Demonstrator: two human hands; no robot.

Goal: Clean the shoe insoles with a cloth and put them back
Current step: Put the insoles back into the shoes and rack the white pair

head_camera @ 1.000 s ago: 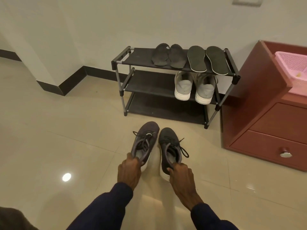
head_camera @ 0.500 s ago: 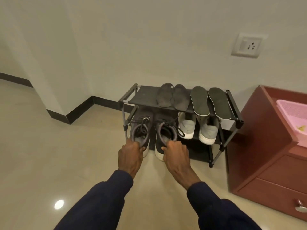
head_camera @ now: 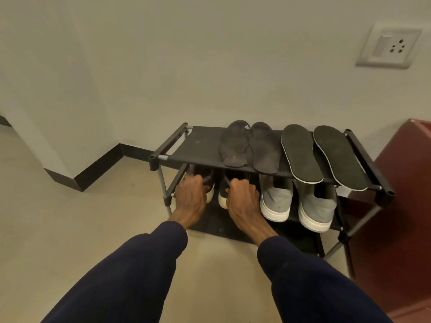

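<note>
Dark shoes (head_camera: 210, 183) sit on the rack's (head_camera: 200, 148) middle shelf, my left hand (head_camera: 190, 198) and right hand (head_camera: 242, 200) each curled round a heel, grey shoes (head_camera: 276, 199) alongside, and four insoles (head_camera: 300, 152) lying loose on top, none put back yet.

Dim, warm, even light on my feed, soft all over, lines bowed at the edges. Shadow under the shelf (head_camera: 200, 145) swallows the dark shoes (head_camera: 208, 180) that my left hand (head_camera: 190, 199) and right hand (head_camera: 242, 201) grip.
</note>
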